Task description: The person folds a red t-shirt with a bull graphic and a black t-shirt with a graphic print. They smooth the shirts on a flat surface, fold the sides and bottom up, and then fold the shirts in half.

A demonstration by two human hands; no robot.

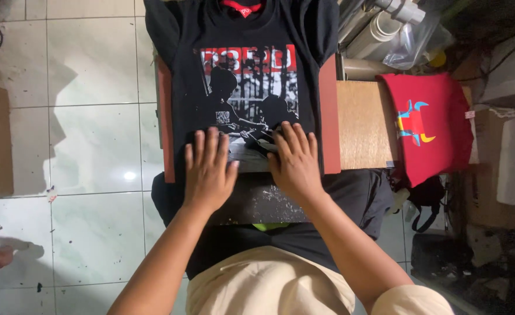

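A: Entry, head view. Where is the shirt?

B: Your black shirt [245, 87] lies face up on a red board [329, 116], collar away from you, hem toward you. The board's edges show as strips on both sides of the cloth. The lower part of the shirt hangs off the near end toward your lap.

A: Describe the shirt.

B: Black, short sleeves, a red label inside the collar. The chest print [248, 87] is a red band at the top with pale letters, and below it dark figures on a white and grey ground. The cloth looks flat over the board, with a small fold at the lower edge of the print, between your hands.

A: Hands?

B: Your left hand [209, 169] rests flat on the shirt below the print, fingers [213, 143] released and spread, grasping nothing. Your right hand [295, 160] is just beside it, palm down, fingers spread over the lower right corner of the print, also released. The hands are near each other but not touching.

A: Surroundings?

B: A wooden bench [362, 122] stands to the right of the board. A red shirt [429, 125] with a blue, yellow and red print lies on its far end and hangs over the edge. Pale tiled floor [82, 146] lies to the left.
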